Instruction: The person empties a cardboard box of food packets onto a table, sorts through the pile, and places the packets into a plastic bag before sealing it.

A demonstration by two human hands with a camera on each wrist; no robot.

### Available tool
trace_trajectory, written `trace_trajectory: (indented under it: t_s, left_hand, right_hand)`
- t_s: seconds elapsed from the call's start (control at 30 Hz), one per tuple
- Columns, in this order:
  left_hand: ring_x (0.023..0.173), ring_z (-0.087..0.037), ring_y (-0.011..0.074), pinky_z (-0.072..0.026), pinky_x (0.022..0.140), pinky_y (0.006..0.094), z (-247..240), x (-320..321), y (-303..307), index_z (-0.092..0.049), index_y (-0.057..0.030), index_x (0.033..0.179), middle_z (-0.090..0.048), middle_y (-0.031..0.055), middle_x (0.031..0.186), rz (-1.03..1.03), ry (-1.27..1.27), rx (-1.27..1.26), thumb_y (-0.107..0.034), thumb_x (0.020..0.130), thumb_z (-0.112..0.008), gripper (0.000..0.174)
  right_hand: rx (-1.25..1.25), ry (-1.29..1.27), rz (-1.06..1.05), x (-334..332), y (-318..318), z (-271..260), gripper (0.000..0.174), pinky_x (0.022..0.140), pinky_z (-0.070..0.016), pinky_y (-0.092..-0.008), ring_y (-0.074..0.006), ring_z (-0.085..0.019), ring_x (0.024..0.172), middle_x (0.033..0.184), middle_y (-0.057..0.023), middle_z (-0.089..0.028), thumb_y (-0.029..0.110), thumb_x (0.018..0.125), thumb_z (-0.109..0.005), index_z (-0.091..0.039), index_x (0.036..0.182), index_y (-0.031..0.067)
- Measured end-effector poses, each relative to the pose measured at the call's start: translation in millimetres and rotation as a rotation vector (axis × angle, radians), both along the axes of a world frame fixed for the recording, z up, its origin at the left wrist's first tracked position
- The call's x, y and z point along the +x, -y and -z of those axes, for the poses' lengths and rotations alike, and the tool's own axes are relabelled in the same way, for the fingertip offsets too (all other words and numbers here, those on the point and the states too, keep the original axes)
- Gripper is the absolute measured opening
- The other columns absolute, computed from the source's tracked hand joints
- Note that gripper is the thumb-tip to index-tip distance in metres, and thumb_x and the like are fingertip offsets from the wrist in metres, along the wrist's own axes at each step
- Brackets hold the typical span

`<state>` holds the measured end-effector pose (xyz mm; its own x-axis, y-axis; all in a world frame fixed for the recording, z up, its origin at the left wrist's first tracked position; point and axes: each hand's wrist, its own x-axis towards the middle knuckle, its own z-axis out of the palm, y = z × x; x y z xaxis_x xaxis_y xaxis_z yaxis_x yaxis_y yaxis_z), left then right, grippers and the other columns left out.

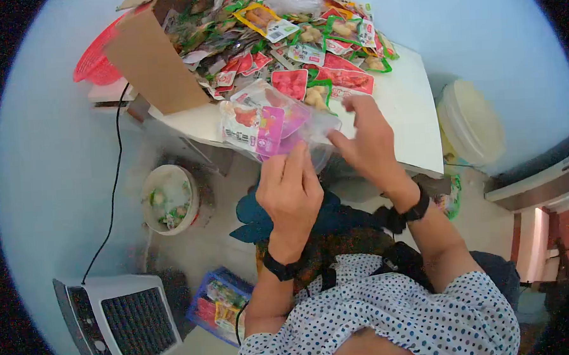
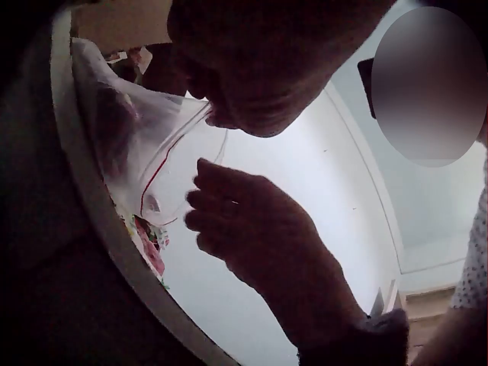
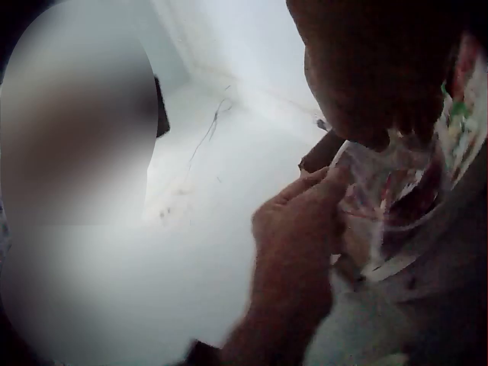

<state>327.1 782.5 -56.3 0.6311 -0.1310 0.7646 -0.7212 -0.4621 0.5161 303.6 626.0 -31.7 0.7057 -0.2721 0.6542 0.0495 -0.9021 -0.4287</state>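
One clear zip bag (image 1: pixel 285 117) is held in the air over the near edge of the white bench (image 1: pixel 409 121), at 12 o'clock from the person's chest. The left hand (image 1: pixel 289 190) pinches the bag's mouth from below, fingertips closed on the film. The right hand (image 1: pixel 366 139) pinches the rim at 3 o'clock of the bag with thumb and forefinger, its other fingers loosely spread. Handling, as judged: thin film, soft, limp and slippery; light, with a load that will shift. It is best taken at the stiffer zip strip (the red line in the left wrist view), on both sides, not by the sagging body. Count:
- Bagged packets (image 1: pixel 247 131): at least two legible; more cannot be told.
- Loose snack packets (image 1: pixel 304 43): heaped on the bench at 12 o'clock, too many to count.
- One red basket (image 1: pixel 95 62) and one cardboard flap (image 1: pixel 149 63), both at 10 o'clock.
- One floor bucket (image 1: pixel 169 198) at 9 o'clock.
- One white tub (image 1: pixel 472 122) at 3 o'clock.
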Motion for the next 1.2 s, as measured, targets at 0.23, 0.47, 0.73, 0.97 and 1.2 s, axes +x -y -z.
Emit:
trace_trajectory:
  t_s: [0.23, 0.47, 0.73, 0.97, 1.2]
  left_hand:
    - [0.069, -0.06, 0.0324, -0.0503, 0.063, 0.0404, 9.9, -15.7, -8.5, -0.063, -0.0026, 0.107, -0.059, 0.0112, 0.079, -0.172, -0.111, 0.152, -0.008, 0.076, -0.069, 0.032]
    - [0.063, -0.06, 0.0182, -0.0477, 0.058, 0.0306, -38.6, -4.9, -82.7, -0.065, -0.0006, 0.093, -0.064, 0.0081, 0.075, -0.121, -0.027, -0.073, 0.003, 0.079, -0.058, 0.016]
    - [0.051, -0.045, 0.0015, -0.0322, 0.047, 0.0191, -92.4, -56.7, -139.2, -0.066, -0.0013, 0.085, -0.055, -0.0047, 0.062, 0.215, -0.651, -0.148, 0.001, 0.08, -0.056, 0.011]
    - [0.049, -0.045, 0.0028, -0.0312, 0.046, 0.0195, -33.5, -76.0, -138.1, -0.068, -0.0033, 0.086, -0.052, -0.005, 0.058, 0.246, -0.979, -0.175, -0.003, 0.079, -0.055, 0.015]
    - [0.049, -0.047, 0.0034, -0.0313, 0.046, 0.0196, -37.4, -77.3, -134.9, -0.068, -0.0034, 0.086, -0.054, -0.0042, 0.059, 0.169, -0.958, -0.224, -0.006, 0.079, -0.055, 0.015]
  right_hand:
    - [0.015, -0.198, -0.16, 34.0, 32.3, 11.5, 0.021, 0.069, -0.0509, -0.0477, -0.0376, -0.065, 0.08, 0.084, -0.0172, -0.068, 0.012, 0.079, -0.063, -0.066, 0.099, 0.008]
    - [0.077, -0.043, -0.412, 22.8, -6.6, -58.8, 0.014, 0.058, -0.0484, -0.0405, -0.0295, -0.062, 0.059, 0.067, -0.0151, -0.064, 0.014, 0.079, -0.06, -0.068, 0.084, 0.0037]
    - [0.163, -0.503, -0.742, -36.4, -15.7, -78.9, 0.018, 0.05, -0.0476, -0.0301, -0.0132, -0.059, 0.051, 0.057, -0.0075, -0.062, 0.016, 0.076, -0.06, -0.069, 0.078, 0.001]
    - [0.345, -0.843, -0.785, -51.5, -9.1, -28.3, 0.025, 0.046, -0.0468, -0.0264, -0.0103, -0.057, 0.048, 0.059, -0.0039, -0.062, 0.022, 0.082, -0.061, -0.068, 0.074, -0.0002]
    - [0.391, -0.698, -0.914, -38.5, 16.4, -3.1, 0.035, 0.076, -0.0493, -0.0259, -0.0113, -0.061, 0.083, 0.091, -0.006, -0.066, 0.028, 0.084, -0.071, -0.067, 0.106, 0.0018]
